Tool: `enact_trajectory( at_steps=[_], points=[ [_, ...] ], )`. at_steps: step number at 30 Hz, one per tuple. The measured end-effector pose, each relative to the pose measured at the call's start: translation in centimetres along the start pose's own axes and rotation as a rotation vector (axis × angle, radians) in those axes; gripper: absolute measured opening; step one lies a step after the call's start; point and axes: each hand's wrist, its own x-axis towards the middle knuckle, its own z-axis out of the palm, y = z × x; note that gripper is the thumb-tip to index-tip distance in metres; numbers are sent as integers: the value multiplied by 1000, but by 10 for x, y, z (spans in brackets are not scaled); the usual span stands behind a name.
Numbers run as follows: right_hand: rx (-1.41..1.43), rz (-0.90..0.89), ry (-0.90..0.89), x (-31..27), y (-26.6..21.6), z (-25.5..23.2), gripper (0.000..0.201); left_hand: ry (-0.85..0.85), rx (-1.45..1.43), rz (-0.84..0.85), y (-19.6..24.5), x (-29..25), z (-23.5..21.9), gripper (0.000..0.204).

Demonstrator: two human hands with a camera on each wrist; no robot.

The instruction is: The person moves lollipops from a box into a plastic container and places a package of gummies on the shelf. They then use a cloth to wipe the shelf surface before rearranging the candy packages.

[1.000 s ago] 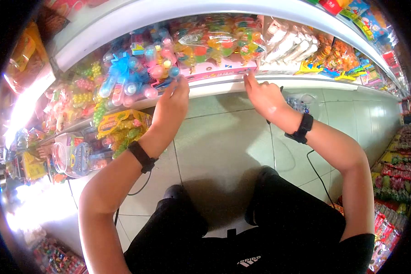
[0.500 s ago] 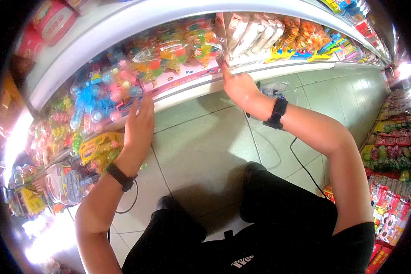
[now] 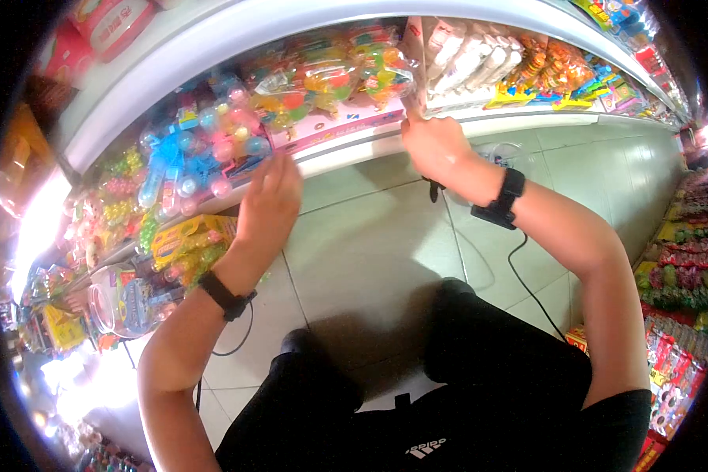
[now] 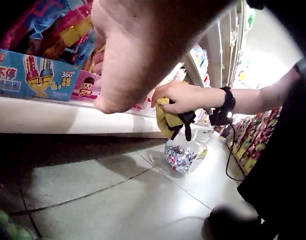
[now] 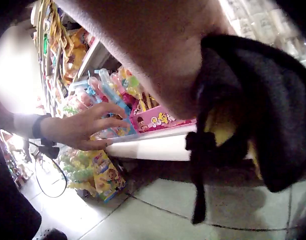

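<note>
While gripping a yellow-and-black cloth item (image 4: 168, 120) in the curled fingers of the right hand (image 4: 185, 97), holding it just below the white shelf lip (image 3: 346, 157), above and near a clear jar (image 4: 185, 156) on the tile floor (image 3: 362, 236). Can't tell from the blur whether touching the near right end of the pink box (image 3: 346, 123) with those fingertips. Running tight along the box fronts at the lip; leaving room to move over the floor between lip and legs. Reads "360°" on the blue box (image 4: 55, 77) beside the pink one, with Chinese print only partly legible; reads "adidas" on the black clothing (image 3: 464, 409). Too small to read on the yellow carton (image 3: 185, 236) near the left forearm. Reaching forward with both arms, elbows bent out, black straps (image 3: 224, 295) round both wrists. Extending the left hand (image 5: 80, 130) toward the shelf, fingers spread loosely and slightly bent, thumb apart, held beside the lip and blue box with nothing visible in grasp. Can't confirm contact there.
</note>
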Motion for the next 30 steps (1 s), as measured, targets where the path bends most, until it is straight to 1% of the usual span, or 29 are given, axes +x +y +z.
enact_trajectory(
  at_steps=[2,3,4,5,6,8,9,11,14,16,18,21,25,28,30],
  points=[
    [148,-78,202,-4,0,-6,51,131,-259,-20,1,12,-12,43],
    [145,-84,201,-2,1,-4,51,159,-311,-51,2,16,-11,45],
    [197,-79,267,2,2,1,53,156,-312,-56,2,19,-8,45],
    [248,-73,332,5,2,5,55,162,-377,-94,4,22,-4,45],
    [250,-76,335,5,2,10,55,167,-437,-131,6,24,0,45],
    [248,-104,366,2,1,15,63,181,-472,-138,14,26,5,45],
    [250,-106,373,1,3,15,63,197,-515,-142,16,25,7,44],
    [248,-92,248,-3,6,7,68,186,-518,-152,15,24,8,44],
    [235,-66,210,-4,7,5,71,142,-561,-163,15,21,7,45],
    [224,-65,207,-6,8,4,71,101,-601,-175,15,18,4,46],
    [213,-68,205,-4,9,9,71,139,-630,-176,12,15,1,46],
    [168,-74,294,-2,13,20,66,171,-625,-179,8,15,0,44],
    [196,-61,254,-6,17,21,65,148,-663,-197,10,16,1,44],
    [249,-56,271,-8,15,16,66,107,-667,-197,12,19,-1,44],
    [385,-84,271,-9,16,13,67,86,-814,-239,12,18,3,45]
  ],
)
